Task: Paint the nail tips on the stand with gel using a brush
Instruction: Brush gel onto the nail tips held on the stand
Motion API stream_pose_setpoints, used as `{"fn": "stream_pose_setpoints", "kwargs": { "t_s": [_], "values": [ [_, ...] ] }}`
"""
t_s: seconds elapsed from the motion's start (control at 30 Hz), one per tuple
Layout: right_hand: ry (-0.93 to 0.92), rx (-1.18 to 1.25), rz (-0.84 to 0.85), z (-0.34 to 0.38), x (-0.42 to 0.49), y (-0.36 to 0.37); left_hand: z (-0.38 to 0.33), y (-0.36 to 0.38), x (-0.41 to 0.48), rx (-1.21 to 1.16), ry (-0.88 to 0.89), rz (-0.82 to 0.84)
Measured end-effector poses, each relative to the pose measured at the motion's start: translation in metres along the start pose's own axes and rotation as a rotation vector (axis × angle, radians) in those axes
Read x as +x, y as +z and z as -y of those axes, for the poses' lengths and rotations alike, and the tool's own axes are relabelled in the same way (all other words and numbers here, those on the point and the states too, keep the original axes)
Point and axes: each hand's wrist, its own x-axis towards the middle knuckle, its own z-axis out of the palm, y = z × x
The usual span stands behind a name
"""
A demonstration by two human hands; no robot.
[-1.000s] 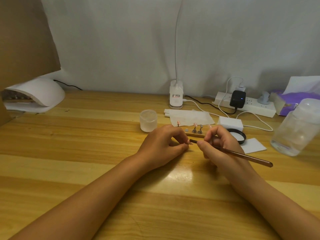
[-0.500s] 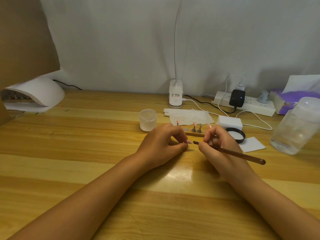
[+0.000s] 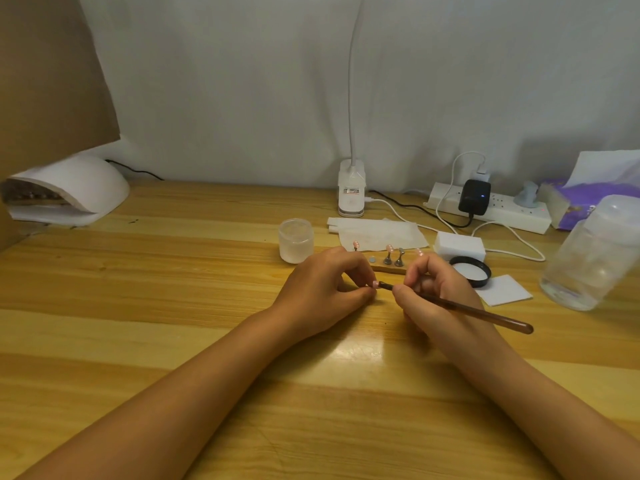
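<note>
Left hand [image 3: 322, 292] pinches 1 pink nail tip [image 3: 374, 284]; right hand [image 3: 436, 292] holds brush [image 3: 485, 312], seemingly touching it.

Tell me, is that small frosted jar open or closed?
Open. The frosted jar shows a bare rim with no cap, and a black lid lies apart on the table, near the right hand.

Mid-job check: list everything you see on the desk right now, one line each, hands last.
nail tip: one, pink, pinched in left fingers
brush: one, brown, tip at the nail tip
stand: one, wooden, behind the hands, holders with pink tips
jar: one, frosted white, left of stand
lid: one, black-rimmed, right of stand
desk lamp: one, white, back centre
curing lamp: one, white, back left
power strip: one, white, back right
bottle: one, clear, far right
left hand: holds nail tip
right hand: grips brush
</note>
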Motion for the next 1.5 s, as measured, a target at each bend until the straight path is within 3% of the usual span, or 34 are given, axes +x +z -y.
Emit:
{"fn": "stream_pose_setpoints", "kwargs": {
  "t_s": [0.23, 0.43, 0.9, 1.07, 1.2, 1.33, 1.5],
  "values": [
    [0.02, 0.085, -0.03, 0.001, -0.0018, -0.0015, 0.001, 0.0013, -0.0004, 0.029, 0.015, -0.017],
    [-0.009, 0.174, 0.066, 0.0073, -0.0052, -0.0033, 0.0001, 0.0009, -0.0016, 0.062, 0.015, -0.025],
    [0.021, -0.017, -0.021, 0.0023, -0.0005, -0.0002, -0.0024, 0.0008, -0.003, 0.124, 0.062, -0.03],
    [0.029, 0.071, -0.036, 0.002, -0.0009, -0.0011, 0.0001, 0.0013, -0.0024, 0.102, 0.065, -0.032],
    [0.008, 0.143, 0.044, 0.0062, -0.0029, -0.0028, 0.0022, 0.0019, -0.0021, 0.085, 0.053, -0.038],
    [0.005, 0.097, 0.082, 0.0067, -0.003, -0.0015, 0.0022, 0.0018, -0.0025, 0.085, 0.06, -0.039],
    [0.006, -0.006, 0.0, 0.003, -0.0025, -0.0003, 0.0024, 0.0017, -0.0023, 0.09, 0.069, -0.038]
  ]
}}
